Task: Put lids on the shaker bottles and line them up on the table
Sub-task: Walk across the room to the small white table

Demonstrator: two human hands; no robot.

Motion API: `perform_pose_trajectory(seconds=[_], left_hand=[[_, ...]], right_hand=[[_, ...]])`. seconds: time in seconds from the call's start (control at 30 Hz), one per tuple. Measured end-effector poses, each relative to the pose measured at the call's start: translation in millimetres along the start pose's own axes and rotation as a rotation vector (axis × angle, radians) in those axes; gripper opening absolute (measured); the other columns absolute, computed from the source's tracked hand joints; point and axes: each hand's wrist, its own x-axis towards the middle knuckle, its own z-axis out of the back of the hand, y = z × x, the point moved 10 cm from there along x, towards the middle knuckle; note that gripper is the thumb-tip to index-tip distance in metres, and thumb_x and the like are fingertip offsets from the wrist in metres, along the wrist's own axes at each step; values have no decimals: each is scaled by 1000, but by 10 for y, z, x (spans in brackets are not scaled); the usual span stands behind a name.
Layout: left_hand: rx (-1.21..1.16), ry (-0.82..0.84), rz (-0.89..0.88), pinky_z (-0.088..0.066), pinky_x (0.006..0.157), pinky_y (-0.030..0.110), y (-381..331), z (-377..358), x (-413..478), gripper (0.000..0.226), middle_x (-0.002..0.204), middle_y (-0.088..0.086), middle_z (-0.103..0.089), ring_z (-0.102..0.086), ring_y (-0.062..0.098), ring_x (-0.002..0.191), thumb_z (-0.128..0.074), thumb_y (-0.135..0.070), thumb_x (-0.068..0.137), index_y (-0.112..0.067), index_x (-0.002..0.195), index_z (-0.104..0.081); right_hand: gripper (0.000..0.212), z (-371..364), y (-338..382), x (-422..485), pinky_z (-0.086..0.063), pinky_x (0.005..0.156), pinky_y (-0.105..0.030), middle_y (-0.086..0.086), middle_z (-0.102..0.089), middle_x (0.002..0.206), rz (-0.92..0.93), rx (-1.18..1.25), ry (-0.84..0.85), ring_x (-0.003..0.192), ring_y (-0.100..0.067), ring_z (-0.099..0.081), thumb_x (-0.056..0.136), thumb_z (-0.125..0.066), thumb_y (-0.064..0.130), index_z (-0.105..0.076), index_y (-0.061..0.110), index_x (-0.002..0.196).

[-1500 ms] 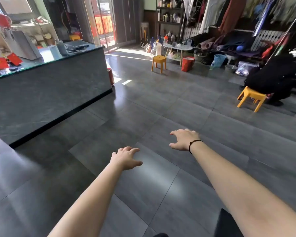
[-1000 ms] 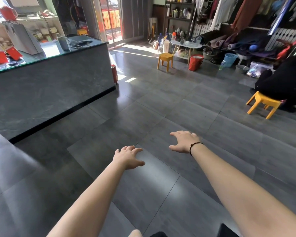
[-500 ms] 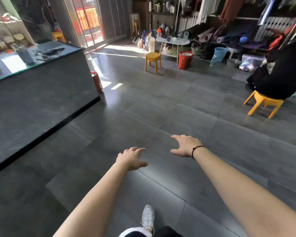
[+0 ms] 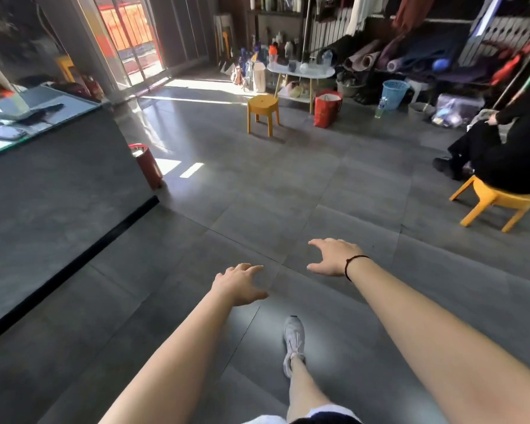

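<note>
Both my arms reach forward over the grey tiled floor. My left hand [image 4: 240, 284] is empty, fingers apart. My right hand [image 4: 334, 257], a black band on its wrist, is also empty with spread fingers. Far ahead stands a small white table [image 4: 300, 73] with several bottles and cups on it; they are too small to tell whether any carry lids. More bottles stand on the floor behind the table, among them one with an orange top [image 4: 273, 53].
A dark counter [image 4: 52, 191] fills the left, a red bin [image 4: 149, 165] at its corner. A yellow stool [image 4: 263, 113] and red bag [image 4: 326, 108] stand before the white table. A person in black sits on another yellow stool [image 4: 494, 201] at right. My shoe [image 4: 294, 335] steps forward.
The view has advanced across the floor toward the white table and swung left to right. My foot has come into view. Both hands stay empty and outstretched.
</note>
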Motion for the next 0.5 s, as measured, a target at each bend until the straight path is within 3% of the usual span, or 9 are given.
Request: perform_pose_trajectory(seconds=[0.5], left_hand=[[22,-32,32,-27,111,45,-441,2256,3233,71,156,-6,-27,-27,25,142,-54,-58,81,-42,145,-25]], right_hand=[[67,2026,-788,3413,-42,100,-42,-2,-48,139,36,-2,27,128,-27,-46,79,-52,55,-34,34,141]])
